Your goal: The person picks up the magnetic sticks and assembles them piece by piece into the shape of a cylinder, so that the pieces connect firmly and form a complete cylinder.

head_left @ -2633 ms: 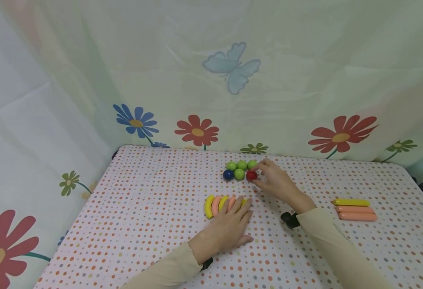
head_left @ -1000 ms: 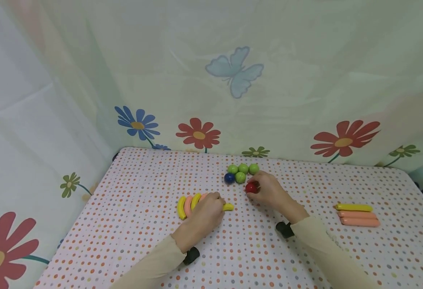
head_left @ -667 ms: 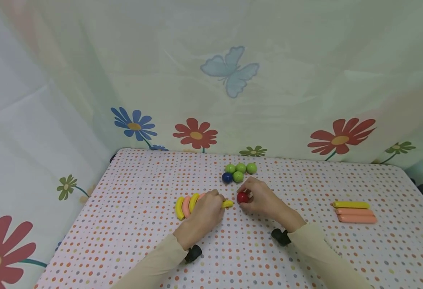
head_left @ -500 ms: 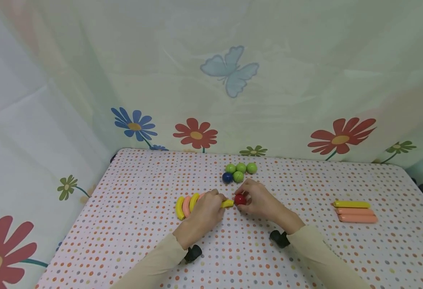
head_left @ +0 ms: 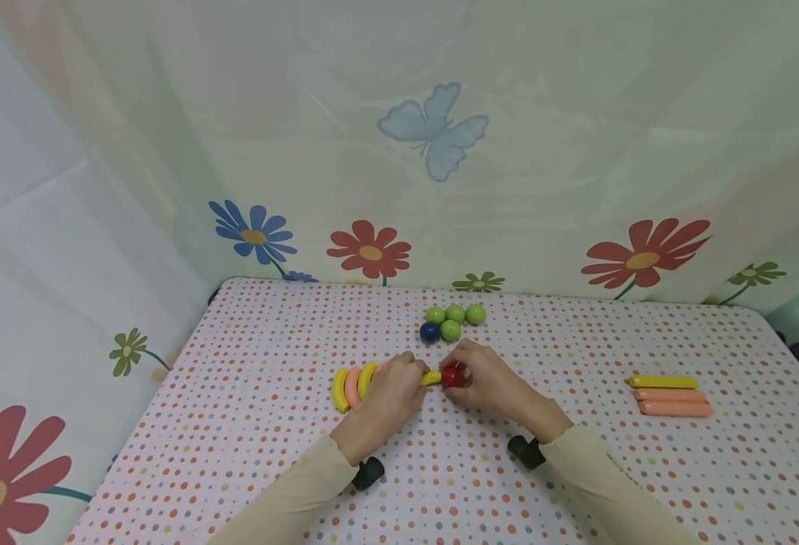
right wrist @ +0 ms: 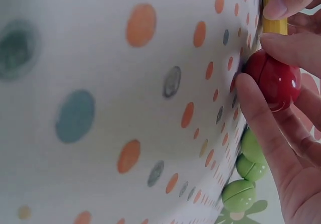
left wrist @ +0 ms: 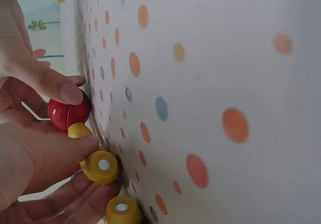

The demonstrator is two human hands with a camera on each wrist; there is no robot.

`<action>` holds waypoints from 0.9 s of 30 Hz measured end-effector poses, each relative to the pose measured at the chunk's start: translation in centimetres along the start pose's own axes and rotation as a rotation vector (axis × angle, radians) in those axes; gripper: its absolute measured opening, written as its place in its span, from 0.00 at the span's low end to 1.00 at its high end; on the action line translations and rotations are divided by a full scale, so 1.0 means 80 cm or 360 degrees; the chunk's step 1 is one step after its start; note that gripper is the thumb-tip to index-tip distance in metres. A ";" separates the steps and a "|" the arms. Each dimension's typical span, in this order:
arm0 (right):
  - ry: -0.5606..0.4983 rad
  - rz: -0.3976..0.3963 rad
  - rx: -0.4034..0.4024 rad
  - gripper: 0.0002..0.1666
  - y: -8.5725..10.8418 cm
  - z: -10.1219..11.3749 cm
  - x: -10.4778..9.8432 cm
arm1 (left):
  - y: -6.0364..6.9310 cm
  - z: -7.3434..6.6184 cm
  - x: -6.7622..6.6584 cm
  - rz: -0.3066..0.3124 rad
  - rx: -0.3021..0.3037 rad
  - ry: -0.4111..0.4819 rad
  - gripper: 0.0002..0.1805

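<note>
Head view: left hand (head_left: 387,393) pinches a yellow piece (head_left: 430,378); right hand (head_left: 491,380) grips the red ball (head_left: 451,378), touching that piece's end above the bench (head_left: 290,363). Joining appears underway; next move likely calls for steady alignment.

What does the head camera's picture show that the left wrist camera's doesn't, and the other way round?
Only the head view shows the five glossy light-green balls and the printed pale-blue butterfly.

Only the left wrist view shows the small whitish discs in the blunt ends of two yellow rod-shaped pieces.

Both show the glossy red ball held by the right hand, the slim yellow rod pinched by the left hand, and the white tabletop patterned with coloured dots.
</note>
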State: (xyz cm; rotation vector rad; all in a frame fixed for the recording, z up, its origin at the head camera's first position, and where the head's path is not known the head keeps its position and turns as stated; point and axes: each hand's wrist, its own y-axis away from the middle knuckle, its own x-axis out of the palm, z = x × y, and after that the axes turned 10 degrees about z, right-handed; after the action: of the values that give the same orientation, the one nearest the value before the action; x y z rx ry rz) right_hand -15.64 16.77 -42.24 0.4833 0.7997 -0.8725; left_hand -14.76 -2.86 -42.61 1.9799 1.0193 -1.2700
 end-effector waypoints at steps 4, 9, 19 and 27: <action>0.0021 -0.0012 0.0026 0.14 0.006 0.001 0.000 | -0.001 -0.002 0.001 -0.0002 0.0014 -0.0009 0.09; 0.0090 -0.0049 0.0092 0.15 0.027 0.001 -0.002 | -0.006 -0.005 0.001 -0.0043 0.0076 0.0014 0.10; 0.0139 -0.0058 0.0191 0.16 0.081 -0.003 -0.005 | -0.056 -0.017 -0.023 0.0000 0.0334 -0.0347 0.18; 0.0101 -0.0059 0.0236 0.16 0.097 -0.004 -0.009 | -0.079 -0.033 -0.020 0.0218 0.0316 -0.0694 0.25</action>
State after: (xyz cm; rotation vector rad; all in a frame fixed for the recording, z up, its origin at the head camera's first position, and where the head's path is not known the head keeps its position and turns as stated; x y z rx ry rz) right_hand -9.67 21.74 -41.45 0.6311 0.8074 -0.9591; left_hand -19.13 2.21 -40.53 1.7594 0.5553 -1.6791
